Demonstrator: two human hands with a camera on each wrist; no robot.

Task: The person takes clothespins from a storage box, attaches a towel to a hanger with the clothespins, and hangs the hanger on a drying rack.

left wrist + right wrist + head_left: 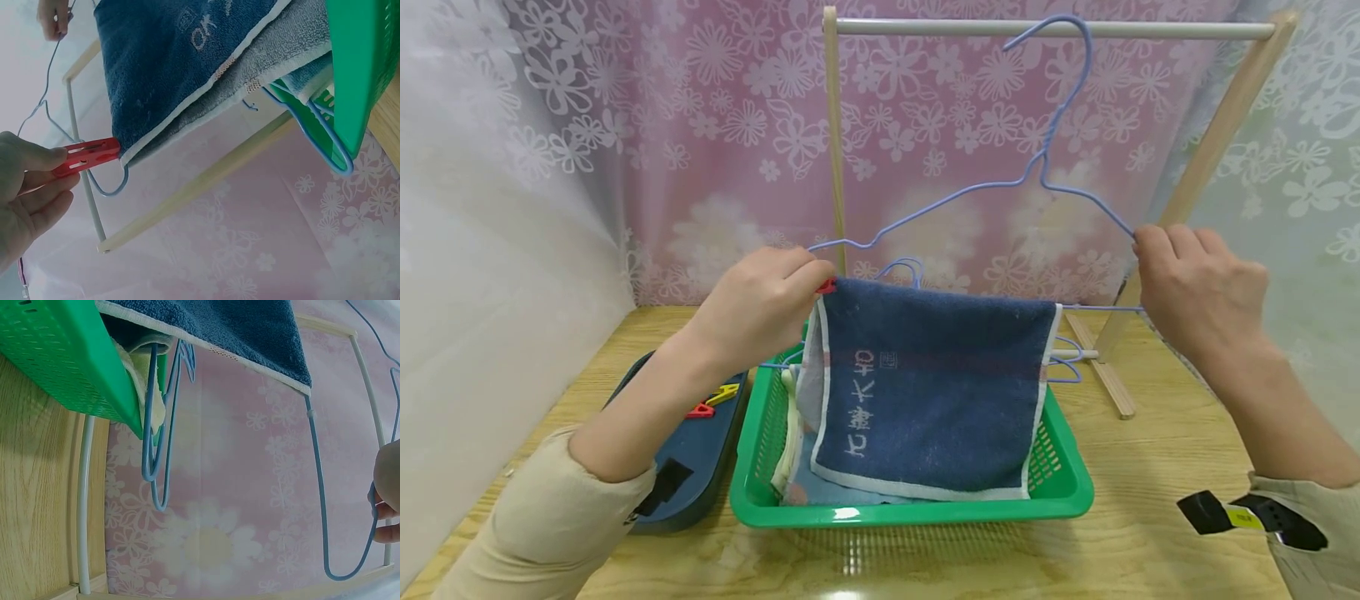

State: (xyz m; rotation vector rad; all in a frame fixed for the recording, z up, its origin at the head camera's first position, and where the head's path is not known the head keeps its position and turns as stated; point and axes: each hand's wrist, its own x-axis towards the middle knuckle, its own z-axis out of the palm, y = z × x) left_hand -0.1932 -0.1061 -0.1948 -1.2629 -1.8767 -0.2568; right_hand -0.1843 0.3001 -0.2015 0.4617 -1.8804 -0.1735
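Note:
A dark blue towel (932, 392) with white edging is draped over the lower bar of a blue wire hanger (955, 196), above the green basket. My left hand (767, 304) is at the towel's upper left corner. In the left wrist view its thumb and fingers pinch a red clothespin (87, 156), whose far end meets the towel's corner at the hanger bar. My right hand (1206, 292) grips the hanger's right end, its fingers curled round the wire. The towel's right corner carries no visible clothespin. The hanger's hook points up, free of the rod.
The green basket (910, 512) holds folded cloths and more blue hangers (1063, 371). To its left a dark tray (688, 492) carries red and yellow clothespins (722, 393). Behind stands a wooden rack with a white rod (925, 27). A flowered curtain (715, 125) hangs at the back.

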